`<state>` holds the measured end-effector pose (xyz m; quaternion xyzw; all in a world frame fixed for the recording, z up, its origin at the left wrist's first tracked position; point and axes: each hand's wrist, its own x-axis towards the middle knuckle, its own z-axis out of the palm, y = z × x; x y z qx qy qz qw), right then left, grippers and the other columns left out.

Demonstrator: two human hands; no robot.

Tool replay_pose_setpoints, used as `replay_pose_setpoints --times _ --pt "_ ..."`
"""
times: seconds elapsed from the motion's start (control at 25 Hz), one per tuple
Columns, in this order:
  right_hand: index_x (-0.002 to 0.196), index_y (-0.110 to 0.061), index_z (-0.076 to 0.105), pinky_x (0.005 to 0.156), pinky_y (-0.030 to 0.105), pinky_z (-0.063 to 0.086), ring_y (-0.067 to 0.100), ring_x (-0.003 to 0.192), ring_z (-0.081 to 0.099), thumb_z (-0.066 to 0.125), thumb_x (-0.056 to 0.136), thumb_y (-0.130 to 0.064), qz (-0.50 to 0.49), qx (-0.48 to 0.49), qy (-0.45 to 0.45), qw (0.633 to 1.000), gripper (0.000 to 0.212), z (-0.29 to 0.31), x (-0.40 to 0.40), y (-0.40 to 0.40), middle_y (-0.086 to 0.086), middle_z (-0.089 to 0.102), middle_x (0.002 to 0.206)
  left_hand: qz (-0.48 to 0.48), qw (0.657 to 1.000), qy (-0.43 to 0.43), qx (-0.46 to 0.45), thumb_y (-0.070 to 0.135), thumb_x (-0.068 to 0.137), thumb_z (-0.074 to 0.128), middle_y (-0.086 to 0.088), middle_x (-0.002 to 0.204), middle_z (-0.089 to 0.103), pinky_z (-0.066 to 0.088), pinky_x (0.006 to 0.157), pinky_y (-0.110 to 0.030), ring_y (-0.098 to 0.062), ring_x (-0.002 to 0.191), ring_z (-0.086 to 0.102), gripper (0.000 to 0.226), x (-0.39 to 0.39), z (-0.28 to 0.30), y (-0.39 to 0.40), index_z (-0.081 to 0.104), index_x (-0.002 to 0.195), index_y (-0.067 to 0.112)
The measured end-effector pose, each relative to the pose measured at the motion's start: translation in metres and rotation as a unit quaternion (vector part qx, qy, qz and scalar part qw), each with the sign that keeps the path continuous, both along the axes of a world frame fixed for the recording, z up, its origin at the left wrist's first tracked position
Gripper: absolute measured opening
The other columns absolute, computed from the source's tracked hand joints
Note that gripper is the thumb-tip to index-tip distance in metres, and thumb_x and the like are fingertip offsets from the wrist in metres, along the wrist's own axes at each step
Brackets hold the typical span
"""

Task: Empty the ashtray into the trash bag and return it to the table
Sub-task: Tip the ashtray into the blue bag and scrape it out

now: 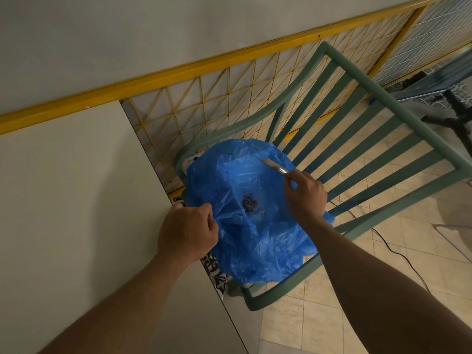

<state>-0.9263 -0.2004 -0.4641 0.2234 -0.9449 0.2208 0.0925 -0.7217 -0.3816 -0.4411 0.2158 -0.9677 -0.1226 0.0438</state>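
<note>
worktop (pixel 76 200): pale, plain slab filling the left of the view; its right edge runs on a slant down toward the bottom centre. nothing rests on the part shown.
wall (pixel 127 34): off-white, smooth, across the top of the view.
yellow rail (pixel 178 72): painted bar slanting up from left to right under the wall, with a thin yellow wire lattice (pixel 217 98) hanging below it.
left hand (pixel 187 229): closed in a pinch on the near left edge of the trash bag, beside the worktop's edge; forearm bare.
patterned tile (pixel 217 273): black-and-white strip showing between the worktop edge and the bag.
trash bag (pixel 255 246): blue, thin, crinkled plastic spread open over the seat of the chair; mouth facing up.
ash pile (pixel 249 202): small dark heap lying inside the bag, near its middle, between the two hands.
ashtray (pixel 274 165): shiny metal piece, seen edge-on and tilted, over the far right part of the bag's opening; shape only partly visible.
right hand (pixel 305 194): fingers closed on the near end of the ashtray, knuckles toward the camera, above the bag.
chair (pixel 370 154): green, slatted back and curved armrests, standing just right of the worktop.
floor (pixel 383 251): beige square tiles; a thin black cable (pixel 398 254) trails across it at the right.
dark stand (pixel 454 116): black legs at the far right, blurred.
</note>
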Motion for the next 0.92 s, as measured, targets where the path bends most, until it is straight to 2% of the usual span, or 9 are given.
replay_pose_setpoints --times 0.12,0.4,0.56,0.76,0.92 --pt "0.076 -0.017 0.065 0.051 0.027 0.035 0.022 0.053 0.055 0.059 0.092 -0.022 -0.006 0.046 -0.045 0.998 0.018 -0.0054 0.003 0.0018 -0.002 0.055 0.064 -0.003 1.0 0.001 0.002 0.033 0.088 0.048 0.009 0.048 0.047 0.038 0.067 -0.03 -0.004 0.043 0.036 0.018 0.0006 0.0002 0.0005 0.057 0.076 0.023" --pt "0.084 -0.02 0.071 0.054 0.03 0.046 0.02 0.055 0.055 0.061 0.092 -0.023 -0.016 0.001 -0.027 1.0 0.012 -0.002 0.0047 -0.0028 -0.001 0.063 0.068 -0.002 1.0 0.002 0.002 0.032 0.088 0.048 0.009 0.047 0.048 0.039 0.066 -0.03 -0.005 0.042 0.036 0.018 0.0 0.0004 0.0001 0.057 0.075 0.023" --pt "0.082 -0.023 0.071 0.052 0.029 0.043 0.018 0.058 0.055 0.06 0.092 -0.027 -0.038 0.034 -0.061 0.997 0.016 -0.0063 0.0051 -0.0014 -0.002 0.063 0.069 -0.004 1.0 -0.001 0.004 0.032 0.088 0.047 0.009 0.047 0.048 0.041 0.066 -0.031 -0.006 0.043 0.04 0.018 -0.0002 0.0004 -0.0004 0.057 0.076 0.023" --pt "0.082 -0.024 0.073 0.051 0.027 0.043 0.018 0.054 0.054 0.063 0.09 -0.024 -0.037 -0.008 -0.03 0.999 0.012 -0.0031 0.0045 -0.001 -0.002 0.064 0.066 -0.007 1.0 0.004 0.001 0.032 0.087 0.049 0.01 0.046 0.042 0.036 0.063 -0.029 -0.003 0.041 0.032 0.018 -0.0003 0.001 -0.0003 0.057 0.075 0.023" --pt "0.089 -0.024 0.076 0.054 0.029 0.046 0.019 0.054 0.056 0.064 0.09 -0.023 -0.022 -0.002 -0.027 0.999 0.012 -0.0012 0.0022 -0.0012 -0.002 0.068 0.067 -0.009 1.0 0.003 0.006 0.033 0.088 0.048 0.01 0.047 0.044 0.038 0.064 -0.029 -0.005 0.042 0.036 0.018 0.0001 -0.0002 -0.0007 0.057 0.076 0.023"
